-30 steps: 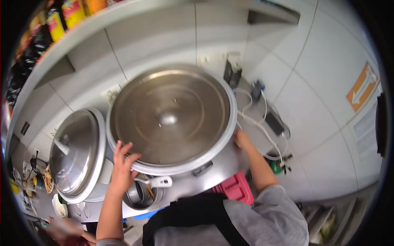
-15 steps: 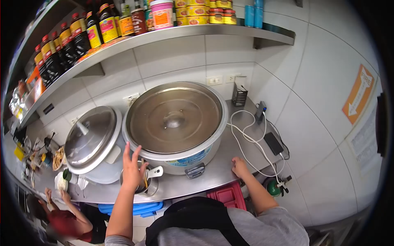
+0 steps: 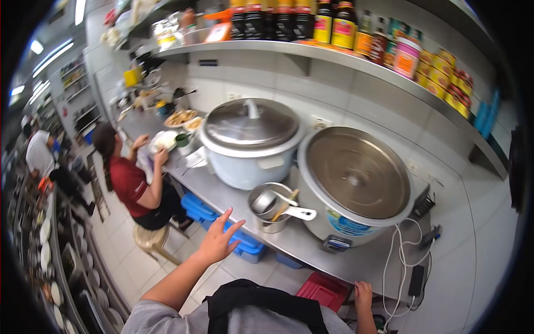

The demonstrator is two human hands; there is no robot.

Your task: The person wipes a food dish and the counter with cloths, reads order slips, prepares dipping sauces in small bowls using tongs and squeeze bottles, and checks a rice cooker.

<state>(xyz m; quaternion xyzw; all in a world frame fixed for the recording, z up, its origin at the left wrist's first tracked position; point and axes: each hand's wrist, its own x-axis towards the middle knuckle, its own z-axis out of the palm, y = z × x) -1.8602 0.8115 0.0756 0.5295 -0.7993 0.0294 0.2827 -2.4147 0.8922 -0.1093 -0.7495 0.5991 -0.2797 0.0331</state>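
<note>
My left hand is raised in front of the counter edge, fingers spread and holding nothing. Nearest to it stands a small metal pot with a metal ladle or scoop, a white handle and a wooden stick in it. By the counter's front edge, my right hand has its fingers curled in, with nothing visible in them. A large rice cooker with a flat metal lid stands behind the pot. To its left is a second large cooker under a domed lid.
A co-worker in a red shirt sits on a stool at the left, hands over a white bowl. Bottles and cans line the shelf. White cables hang at right. Blue bins and a red container sit below.
My view has swung left, bringing the co-worker and the aisle into sight. My left hand has moved away from the small pot toward me. My right hand stays near the counter edge.
</note>
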